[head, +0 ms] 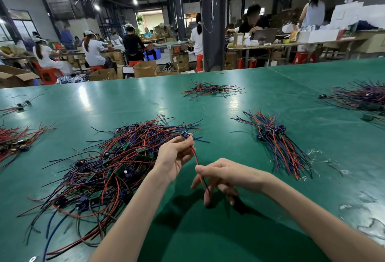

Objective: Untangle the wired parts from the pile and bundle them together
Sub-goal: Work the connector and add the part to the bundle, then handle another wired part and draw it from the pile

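Observation:
A big tangled pile [108,168] of red, blue and black wires with small green boards lies on the green table [239,230], left of centre. My left hand [174,158] pinches one wired part [186,135] by its dark component, lifted just right of the pile. Its red and black wires [198,165] run down into my right hand [220,175], which pinches them between thumb and fingers. A tidy bundle [275,143] of aligned wired parts lies to the right of both hands.
More wire heaps lie at the far centre [210,89], the far right [362,97] and the left edge [14,143]. Plastic scraps [358,205] litter the right side. Seated workers, cardboard boxes and a dark pillar [212,32] stand beyond the table's far edge.

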Demonstrator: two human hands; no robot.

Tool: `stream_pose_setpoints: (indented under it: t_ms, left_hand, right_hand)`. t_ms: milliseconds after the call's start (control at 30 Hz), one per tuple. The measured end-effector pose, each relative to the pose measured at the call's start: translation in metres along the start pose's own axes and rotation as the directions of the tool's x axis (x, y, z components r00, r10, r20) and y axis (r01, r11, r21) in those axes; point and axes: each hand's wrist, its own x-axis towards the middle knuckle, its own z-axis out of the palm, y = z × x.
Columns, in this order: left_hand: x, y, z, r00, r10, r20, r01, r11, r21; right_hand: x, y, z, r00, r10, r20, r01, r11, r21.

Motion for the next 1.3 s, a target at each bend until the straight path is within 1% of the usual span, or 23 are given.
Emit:
stream_pose_setpoints:
  t_ms: [100, 200, 267, 333, 400, 467, 533, 600, 667, 767, 867, 933, 1033, 1100, 1200, 1300]
  left_hand:
    - [0.0, 0.001, 0.0, 1.0, -0.009, 0.024, 0.01, 0.999, -0.036]
    - [0.0, 0.0, 0.0, 0.999, -0.004, 0.032, 0.005, 1.0, -0.02]
    - [-0.001, -0.002, 0.002, 0.999, -0.005, 0.044, 0.004, 1.0, 0.012]
    - [-0.003, -0.005, 0.004, 0.998, -0.006, 0.066, 0.002, 0.997, 0.072]
    - [-0.006, -0.01, 0.008, 0.996, -0.012, 0.094, -0.001, 0.991, 0.137]
    - [-0.007, -0.014, 0.011, 0.995, -0.012, 0.103, -0.006, 0.984, 0.178]
    - [-0.006, -0.017, 0.01, 0.995, -0.009, 0.103, -0.009, 0.985, 0.175]
    - [-0.005, -0.018, 0.009, 0.993, -0.018, 0.117, -0.002, 0.986, 0.167]
    - [-0.006, -0.018, 0.009, 0.991, -0.033, 0.127, 0.009, 0.982, 0.19]
    - [-0.009, -0.018, 0.012, 0.988, -0.056, 0.142, 0.025, 0.978, 0.209]
    - [-0.011, -0.016, 0.013, 0.985, -0.065, 0.162, 0.028, 0.975, 0.221]
    - [-0.011, -0.016, 0.013, 0.985, -0.065, 0.162, 0.026, 0.972, 0.233]
    - [-0.01, -0.016, 0.012, 0.986, -0.071, 0.149, 0.03, 0.965, 0.26]
    - [-0.009, -0.017, 0.011, 0.988, -0.07, 0.134, 0.031, 0.96, 0.277]
    - [-0.009, -0.019, 0.011, 0.994, -0.021, 0.111, -0.019, 0.938, 0.345]
    - [-0.012, -0.021, 0.013, 0.993, 0.082, 0.09, -0.115, 0.871, 0.478]
  right_hand:
    - [-0.001, 0.0, -0.003, 0.997, -0.028, 0.069, 0.027, 0.999, 0.024]
    - [0.0, 0.002, -0.002, 0.997, -0.067, 0.036, 0.066, 0.997, 0.036]
    - [0.002, 0.005, 0.0, 0.994, -0.102, -0.041, 0.104, 0.994, 0.046]
    - [0.006, 0.008, 0.001, 0.982, -0.105, -0.158, 0.118, 0.99, 0.08]
    - [0.009, 0.01, 0.001, 0.96, -0.07, -0.271, 0.111, 0.984, 0.141]
    - [0.011, 0.012, -0.001, 0.943, -0.027, -0.332, 0.102, 0.973, 0.209]
    - [0.012, 0.013, -0.007, 0.921, -0.003, -0.39, 0.117, 0.956, 0.269]
    - [0.014, 0.012, -0.016, 0.876, 0.006, -0.483, 0.153, 0.945, 0.288]
    - [0.015, 0.009, -0.03, 0.811, 0.004, -0.585, 0.199, 0.939, 0.281]
    - [0.012, 0.005, -0.06, 0.694, 0.002, -0.72, 0.268, 0.928, 0.261]
    - [0.001, 0.01, -0.091, 0.575, 0.067, -0.816, 0.298, 0.911, 0.285]
    - [-0.006, 0.02, -0.108, 0.523, 0.166, -0.836, 0.258, 0.904, 0.341]
    - [-0.015, 0.036, -0.121, 0.5, 0.341, -0.796, 0.112, 0.886, 0.45]
    - [-0.02, 0.042, -0.124, 0.475, 0.392, -0.788, 0.038, 0.885, 0.463]
    - [-0.027, 0.044, -0.127, 0.381, 0.373, -0.846, -0.079, 0.925, 0.373]
    - [-0.033, 0.043, -0.124, 0.253, 0.224, -0.941, -0.282, 0.948, 0.149]
